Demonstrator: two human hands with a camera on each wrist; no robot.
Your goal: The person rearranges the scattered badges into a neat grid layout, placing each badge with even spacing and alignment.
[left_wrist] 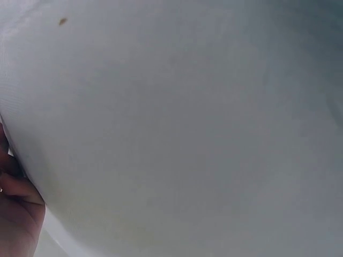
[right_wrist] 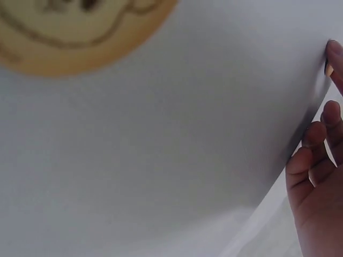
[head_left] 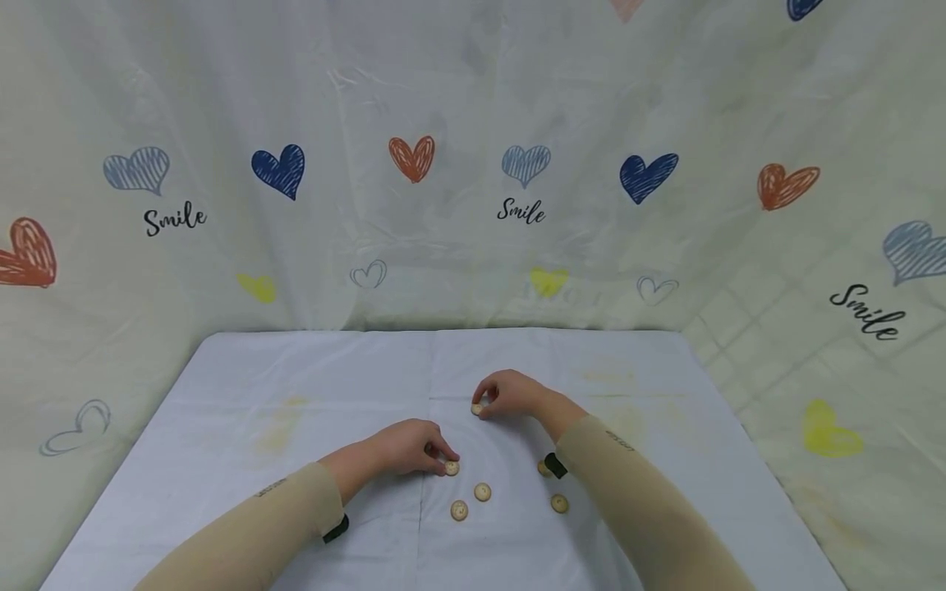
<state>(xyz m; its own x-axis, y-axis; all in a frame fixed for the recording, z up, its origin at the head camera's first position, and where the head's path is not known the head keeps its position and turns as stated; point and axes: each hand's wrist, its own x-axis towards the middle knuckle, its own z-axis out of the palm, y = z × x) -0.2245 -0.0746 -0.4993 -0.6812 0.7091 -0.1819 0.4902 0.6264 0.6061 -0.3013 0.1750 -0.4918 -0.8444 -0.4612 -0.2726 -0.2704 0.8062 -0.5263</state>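
Note:
Near the middle of the table my left hand pinches a small round wooden disc with dark markings, low at the cloth. Farther back, my right hand holds another wooden disc by its edge between thumb and fingers. In the left wrist view only part of the left hand shows, at the left edge. The right wrist view has the right hand at its right edge, with a sliver of the disc at the fingertips. A large close disc with a drawn brown outline fills that view's upper left.
Two loose discs lie in front of the left hand. Beside the right forearm are a disc and a partly hidden disc. A white cloth covers the table, and a heart-print curtain hangs behind.

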